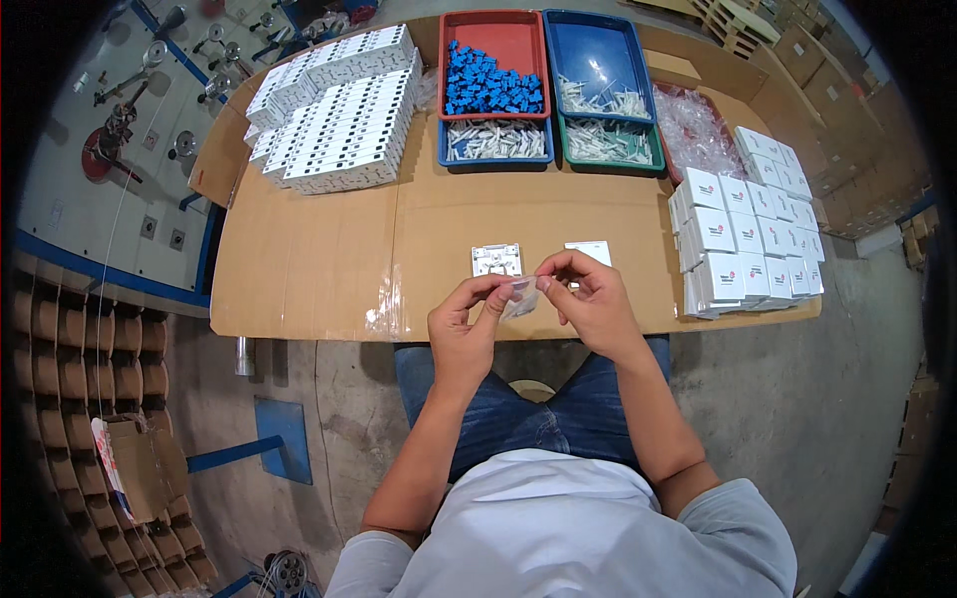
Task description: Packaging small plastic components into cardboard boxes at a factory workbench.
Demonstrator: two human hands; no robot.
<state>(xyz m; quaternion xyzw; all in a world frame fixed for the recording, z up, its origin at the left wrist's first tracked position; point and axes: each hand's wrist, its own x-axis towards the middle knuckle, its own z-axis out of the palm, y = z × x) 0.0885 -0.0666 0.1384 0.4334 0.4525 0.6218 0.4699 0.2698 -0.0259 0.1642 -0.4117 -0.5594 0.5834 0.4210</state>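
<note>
Between my two hands, over the table's near edge, hangs a small clear plastic bag (520, 300). My left hand (469, 321) pinches one side of its top edge between thumb and forefinger. With thumb and forefinger, my right hand (590, 304) grips the other side. What lies inside the bag is too small to make out. Just beyond my left hand, a white plastic plate with cut-outs (496, 260) rests on the cardboard. Partly covered by my right hand, a flat white square piece (595, 250) lies beside it.
At the back, a red tray (544, 62) holds blue plastic parts; blue trays (598, 45) and a green tray (660, 159) hold small pale pieces. A red bin (670, 149) contains clear bags. Stacked white boxes (716, 229) stand right; stacked white units (344, 169) stand left on the cardboard-covered table (299, 259).
</note>
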